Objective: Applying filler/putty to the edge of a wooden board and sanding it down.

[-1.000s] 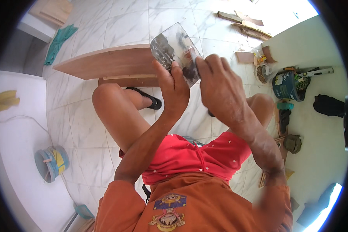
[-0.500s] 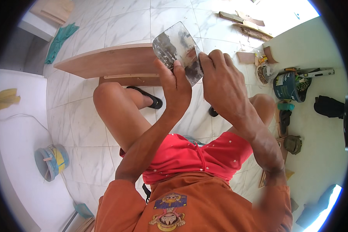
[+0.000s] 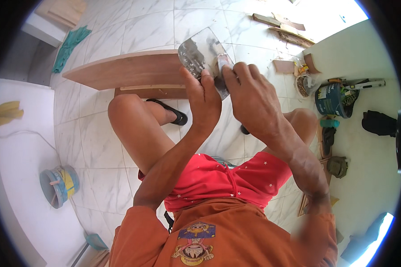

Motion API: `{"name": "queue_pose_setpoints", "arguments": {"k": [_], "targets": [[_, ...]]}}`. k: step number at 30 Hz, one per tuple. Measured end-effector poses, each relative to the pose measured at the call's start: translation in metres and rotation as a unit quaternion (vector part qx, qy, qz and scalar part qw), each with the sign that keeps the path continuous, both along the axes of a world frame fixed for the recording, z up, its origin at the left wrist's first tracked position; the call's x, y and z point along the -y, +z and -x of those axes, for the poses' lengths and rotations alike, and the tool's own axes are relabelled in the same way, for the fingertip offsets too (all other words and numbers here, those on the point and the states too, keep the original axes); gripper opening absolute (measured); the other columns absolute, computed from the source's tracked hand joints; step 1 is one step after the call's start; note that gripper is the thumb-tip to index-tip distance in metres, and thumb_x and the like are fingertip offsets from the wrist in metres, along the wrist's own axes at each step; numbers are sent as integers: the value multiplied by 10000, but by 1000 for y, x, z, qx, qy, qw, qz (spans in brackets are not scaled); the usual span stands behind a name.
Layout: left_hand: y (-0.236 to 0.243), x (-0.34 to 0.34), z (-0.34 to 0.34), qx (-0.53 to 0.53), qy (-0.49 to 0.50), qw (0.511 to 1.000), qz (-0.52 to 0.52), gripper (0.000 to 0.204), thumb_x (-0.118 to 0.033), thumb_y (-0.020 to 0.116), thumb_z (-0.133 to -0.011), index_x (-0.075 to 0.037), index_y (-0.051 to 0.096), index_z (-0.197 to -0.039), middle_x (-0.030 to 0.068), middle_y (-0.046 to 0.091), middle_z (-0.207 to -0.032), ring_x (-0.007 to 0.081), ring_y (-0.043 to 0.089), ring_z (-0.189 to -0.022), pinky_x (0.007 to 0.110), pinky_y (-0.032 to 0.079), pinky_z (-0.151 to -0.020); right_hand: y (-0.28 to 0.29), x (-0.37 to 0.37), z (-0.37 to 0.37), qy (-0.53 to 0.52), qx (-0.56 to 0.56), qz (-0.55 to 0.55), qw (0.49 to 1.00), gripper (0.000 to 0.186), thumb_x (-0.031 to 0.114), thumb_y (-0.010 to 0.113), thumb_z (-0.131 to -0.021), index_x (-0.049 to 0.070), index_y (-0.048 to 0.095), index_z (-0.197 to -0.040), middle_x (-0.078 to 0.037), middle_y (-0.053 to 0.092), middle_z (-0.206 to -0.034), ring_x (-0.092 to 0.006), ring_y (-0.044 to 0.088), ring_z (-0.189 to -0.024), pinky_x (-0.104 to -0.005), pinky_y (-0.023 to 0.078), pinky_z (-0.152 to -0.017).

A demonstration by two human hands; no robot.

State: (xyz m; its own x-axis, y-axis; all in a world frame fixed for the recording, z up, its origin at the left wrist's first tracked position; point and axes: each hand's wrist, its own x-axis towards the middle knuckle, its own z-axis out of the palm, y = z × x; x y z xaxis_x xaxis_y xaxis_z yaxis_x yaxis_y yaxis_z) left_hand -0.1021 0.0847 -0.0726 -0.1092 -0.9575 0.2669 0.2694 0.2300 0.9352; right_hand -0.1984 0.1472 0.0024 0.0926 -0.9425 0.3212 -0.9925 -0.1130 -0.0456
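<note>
Hands meet in front of the chest, raised over the knees. The left hand (image 3: 203, 95) closes on a flat metal scraper blade (image 3: 199, 52), thumb on the near face and fingers curled behind its lower edge; this seems to steady the smeared blade and tilt its face upward so it can be worked on. The right hand (image 3: 253, 99) presses down from the right, fingers bunched and clenched on a small pale wad (image 3: 222, 62), perhaps a rag or a bit of putty, held against the blade's right edge. What the wad is cannot be told for sure. Both grips are tight, neither hand open.

Below the hands, the person sits low in red shorts (image 3: 223, 180) and an orange shirt (image 3: 218, 236), knees spread, probably to leave room for the work between them. A black sandal (image 3: 170, 111) sits on the left foot.

Just beyond the blade, a wooden board (image 3: 129, 71) lies across a lower piece on the tiled floor (image 3: 98, 129). To the left stands a small blue tub (image 3: 58, 186) near a white surface; a green cloth (image 3: 69, 44) lies farther off. To the right sit a blue can (image 3: 330, 100), a black bag (image 3: 378, 123) and loose tools, with wood offcuts (image 3: 283, 27) at the far edge.
</note>
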Motion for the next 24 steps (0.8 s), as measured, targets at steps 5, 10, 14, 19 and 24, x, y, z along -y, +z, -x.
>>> {"name": "queue_pose_setpoints", "arguments": {"k": [5,10,14,19,24], "targets": [[-9,6,-2,9,1,1000,-9,425,-133,420,-1015,50,359,-1394,156,581,-1175,180,547,-981,324,449,-891,8,0,10,-1,-19,4,1000,375,33,623,-779,-28,594,-1148,-131,563,-1033,-293,581,-953,-394,494,-797],[-8,16,-7,-8,-4,998,-69,350,-128,437,-1002,26,442,-1317,97,599,-1051,105,530,-877,270,459,-788,27,-5,23,40,-68,-15,997,420,35,639,-763,15,609,-1181,-115,560,-1053,-286,570,-1015,-401,451,-895],[-3,27,-18,35,-68,991,-111,273,-148,445,-992,7,510,-1207,54,582,-954,76,514,-780,235,452,-699,20,0,34,95,-99,-36,990,503,0,666,-709,58,627,-1208,-106,551,-1065,-275,554,-1036,-389,435,-923],[5,37,-20,-84,-105,965,-225,125,-91,465,-923,1,516,-990,-4,487,-760,51,401,-621,248,391,-529,36,2,39,87,-120,-14,989,548,39,714,-662,70,638,-1204,-93,548,-1079,-257,550,-1042,-390,434,-950],[5,41,-21,-134,-159,936,-284,163,-108,479,-917,3,542,-1018,33,562,-821,83,514,-660,274,453,-528,44,2,44,98,-132,-29,986,540,57,727,-659,78,643,-1193,-89,551,-1090,-254,557,-1063,-384,442,-953]]}}
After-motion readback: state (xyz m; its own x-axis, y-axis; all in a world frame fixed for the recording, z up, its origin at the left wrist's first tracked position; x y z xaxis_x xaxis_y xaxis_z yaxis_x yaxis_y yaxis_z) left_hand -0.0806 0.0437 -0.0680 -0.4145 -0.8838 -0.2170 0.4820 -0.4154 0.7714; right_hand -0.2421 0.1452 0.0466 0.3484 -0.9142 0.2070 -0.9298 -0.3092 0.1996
